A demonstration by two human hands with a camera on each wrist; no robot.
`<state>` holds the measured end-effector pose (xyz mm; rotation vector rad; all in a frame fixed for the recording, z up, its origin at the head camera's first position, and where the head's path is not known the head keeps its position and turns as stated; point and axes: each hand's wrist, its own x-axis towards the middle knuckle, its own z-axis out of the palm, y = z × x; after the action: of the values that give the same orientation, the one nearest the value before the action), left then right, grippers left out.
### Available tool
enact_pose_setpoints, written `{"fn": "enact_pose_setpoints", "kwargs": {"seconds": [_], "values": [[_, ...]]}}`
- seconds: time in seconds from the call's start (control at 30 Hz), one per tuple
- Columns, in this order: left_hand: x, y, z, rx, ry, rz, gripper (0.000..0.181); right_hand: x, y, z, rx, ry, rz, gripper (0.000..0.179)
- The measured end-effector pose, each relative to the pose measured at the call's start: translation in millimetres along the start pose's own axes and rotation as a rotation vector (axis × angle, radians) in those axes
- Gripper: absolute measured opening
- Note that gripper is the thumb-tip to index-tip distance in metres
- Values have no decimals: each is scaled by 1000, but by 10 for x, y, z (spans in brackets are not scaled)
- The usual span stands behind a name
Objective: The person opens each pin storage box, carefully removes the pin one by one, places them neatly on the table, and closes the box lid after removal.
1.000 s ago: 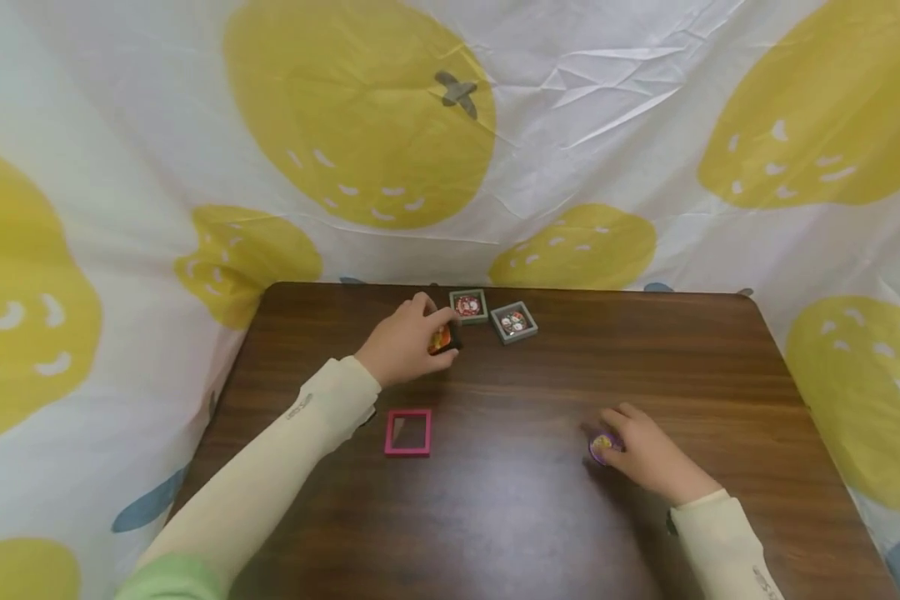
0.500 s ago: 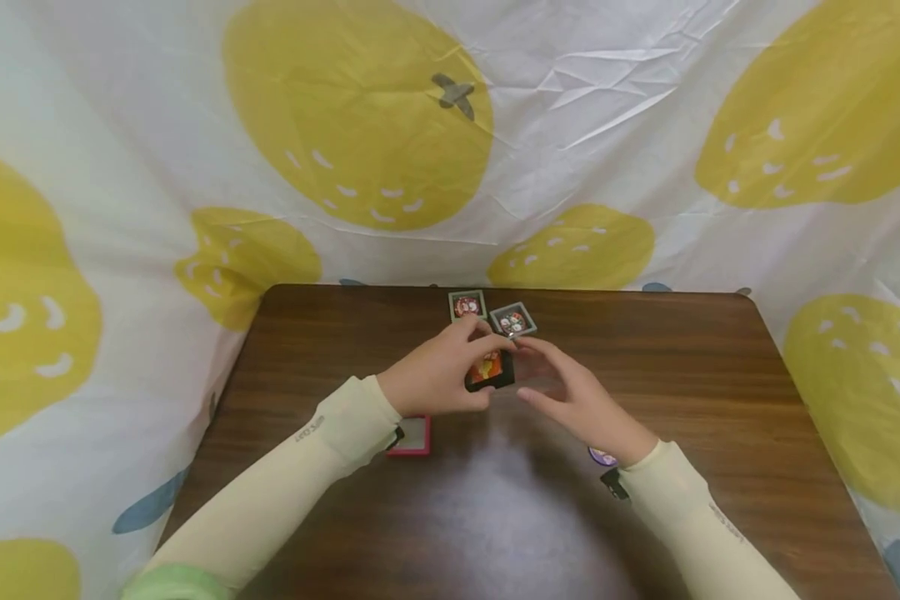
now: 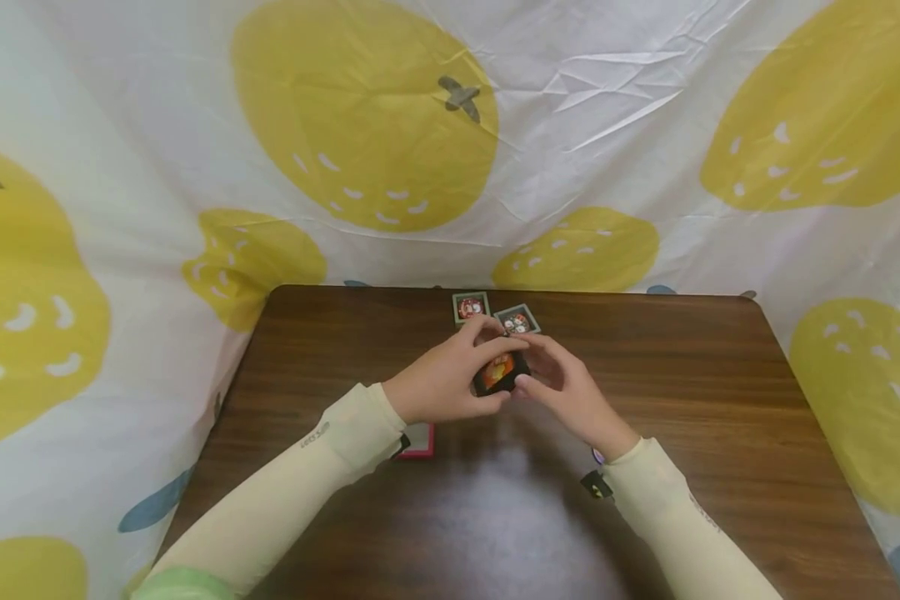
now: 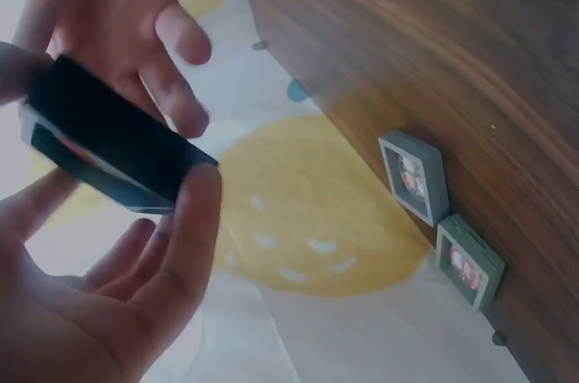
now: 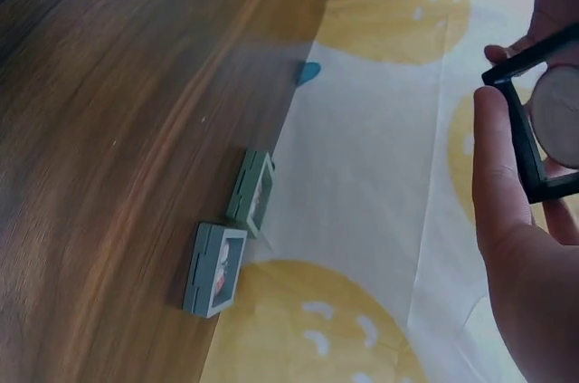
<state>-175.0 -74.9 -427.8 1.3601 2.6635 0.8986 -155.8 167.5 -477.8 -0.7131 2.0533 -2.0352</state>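
My left hand [image 3: 444, 380] grips a small black display frame [image 4: 109, 134] by its edges, above the middle of the table. A round orange badge [image 3: 498, 371] shows inside it. In the right wrist view, the grey back of that badge [image 5: 556, 116] shows through the frame's window. My right hand [image 3: 581, 402] has come up against the other side, its thumb at one corner and its fingers at the far edge, pinching the frame. Under my left wrist, a pink frame [image 3: 420, 443] is partly covered. A purple-rimmed badge [image 3: 598, 456] is mostly hidden by my right wrist.
Near the back edge of the wooden table [image 3: 667, 375] stand a green frame [image 3: 470, 307] and a grey frame [image 3: 517, 319], each with a badge in it. Behind the table hangs a white cloth [image 3: 547, 167] printed with yellow fruit.
My left hand has brought the black frame right and nearer. My right hand has left the purple badge on the table and moved up left to the black frame.
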Motion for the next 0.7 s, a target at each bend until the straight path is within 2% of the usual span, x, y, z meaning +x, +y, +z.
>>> {"fn": "enact_pose_setpoints", "kwargs": {"seconds": [0.13, 0.23, 0.47, 0.6, 0.7], "values": [[0, 39, -10, -38, -22, 13, 86, 19, -43, -16, 62, 3, -4, 45], [16, 56, -38, -9, -16, 12, 94, 61, -80, -27, 85, -3, 8, 44], [42, 113, -120, 74, 83, -5, 92, 181, -147, 8, 169, 28, 75, 53], [63, 140, -118, 78, 140, 13, 91, 206, -149, 82, 292, 14, 129, 54], [66, 147, -114, 73, 173, -4, 89, 206, -149, 137, 413, -13, 155, 49]]}}
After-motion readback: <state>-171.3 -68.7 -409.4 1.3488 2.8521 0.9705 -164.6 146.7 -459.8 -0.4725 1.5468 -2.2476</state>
